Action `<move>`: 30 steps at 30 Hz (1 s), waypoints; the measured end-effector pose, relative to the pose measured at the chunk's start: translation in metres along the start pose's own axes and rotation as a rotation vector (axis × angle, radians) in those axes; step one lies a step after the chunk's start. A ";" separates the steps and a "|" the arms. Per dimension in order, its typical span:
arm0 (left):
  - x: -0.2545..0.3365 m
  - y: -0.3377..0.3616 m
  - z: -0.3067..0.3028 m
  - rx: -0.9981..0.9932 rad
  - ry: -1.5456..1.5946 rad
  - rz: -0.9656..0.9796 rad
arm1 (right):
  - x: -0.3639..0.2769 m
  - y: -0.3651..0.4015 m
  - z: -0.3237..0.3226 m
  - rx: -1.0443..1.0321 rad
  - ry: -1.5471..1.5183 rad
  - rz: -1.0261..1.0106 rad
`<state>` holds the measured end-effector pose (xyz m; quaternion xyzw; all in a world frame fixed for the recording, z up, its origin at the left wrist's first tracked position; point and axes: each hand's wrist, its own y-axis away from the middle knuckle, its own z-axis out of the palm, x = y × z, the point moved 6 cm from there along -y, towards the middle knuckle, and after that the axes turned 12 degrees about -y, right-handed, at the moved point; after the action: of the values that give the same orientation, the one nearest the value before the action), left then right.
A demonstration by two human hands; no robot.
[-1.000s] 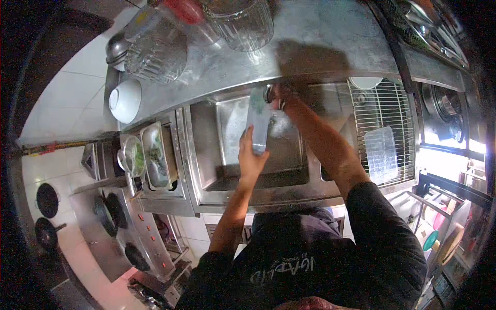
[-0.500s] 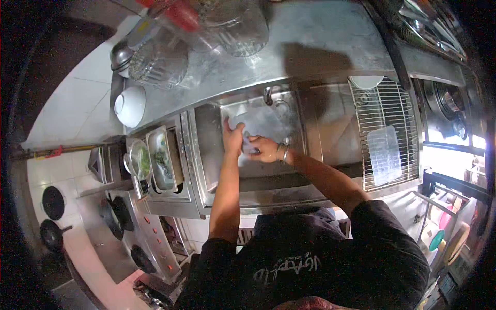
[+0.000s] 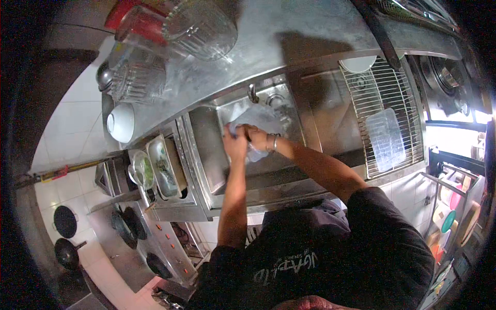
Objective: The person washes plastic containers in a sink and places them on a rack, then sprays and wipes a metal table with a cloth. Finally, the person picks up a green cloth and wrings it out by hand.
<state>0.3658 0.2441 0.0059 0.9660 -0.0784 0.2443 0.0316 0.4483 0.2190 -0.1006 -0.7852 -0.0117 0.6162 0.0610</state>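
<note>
Over the steel sink (image 3: 209, 155), a clear, crumpled plastic sheet or bag (image 3: 266, 118) is held between my two hands. My left hand (image 3: 236, 140) is closed on its left side, fingers bent. My right hand (image 3: 258, 138), with bracelets at the wrist, grips it from the right and touches my left hand. Part of the plastic hangs below my fingers. The faucet (image 3: 252, 93) stands behind it at the back of the sink.
A wire rack (image 3: 361, 93) on the right bears a clear plastic container (image 3: 385, 139). Left of the sink are a metal tray (image 3: 164, 168) and a bowl of greens (image 3: 142, 169). A white bowl (image 3: 122, 123) and glass jars (image 3: 201, 31) stand on the steel shelf.
My hands have come together and the plastic is spread wider behind and below them. The whole view has shifted and tilted slightly.
</note>
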 end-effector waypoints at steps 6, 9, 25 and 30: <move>-0.009 0.021 0.011 -0.191 0.399 -0.102 | 0.019 0.015 -0.062 0.041 0.101 0.303; 0.020 0.040 0.008 -0.176 0.214 0.129 | 0.046 0.002 -0.053 0.281 -0.323 0.617; 0.067 0.046 0.006 -0.177 -0.133 0.304 | 0.026 0.003 -0.066 0.660 -1.681 0.661; 0.036 0.052 -0.009 -0.113 0.093 0.256 | 0.065 -0.005 -0.053 0.509 -1.319 0.710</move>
<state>0.3839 0.1889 0.0320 0.9323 -0.2132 0.2862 0.0580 0.5157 0.2253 -0.1505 -0.1768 0.3473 0.9208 0.0189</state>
